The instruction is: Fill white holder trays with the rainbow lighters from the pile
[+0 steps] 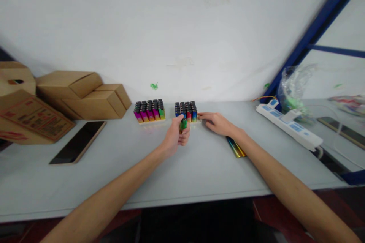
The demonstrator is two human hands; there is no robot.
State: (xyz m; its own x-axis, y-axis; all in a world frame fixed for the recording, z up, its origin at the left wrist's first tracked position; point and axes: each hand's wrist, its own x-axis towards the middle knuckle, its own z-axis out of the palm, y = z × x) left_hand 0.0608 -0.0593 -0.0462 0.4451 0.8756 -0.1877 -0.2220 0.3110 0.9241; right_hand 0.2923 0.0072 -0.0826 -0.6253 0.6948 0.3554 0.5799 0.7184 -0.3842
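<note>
My left hand (174, 136) is closed around a green lighter (183, 124), held upright in front of the right-hand block of lighters (186, 107). Those have black tops and blue, red and green bodies, and stand in rows on a pale tray (199, 120). At the right end of this tray, the stretched fingers of my right hand (218, 123) rest by its edge. Partly under my right forearm lie shiny blue and gold lighters (236, 148). To the left, another block of lighters (149, 111), mostly purple and gold, stands on its own pale tray (152, 122).
Cardboard boxes (76, 91) crowd the left side, with a dark phone (78, 142) before them. A white power strip (289, 125) lies at right by a blue metal frame (302, 45) and a clear plastic bag (293, 87). The white wall (182, 38) closes off the back.
</note>
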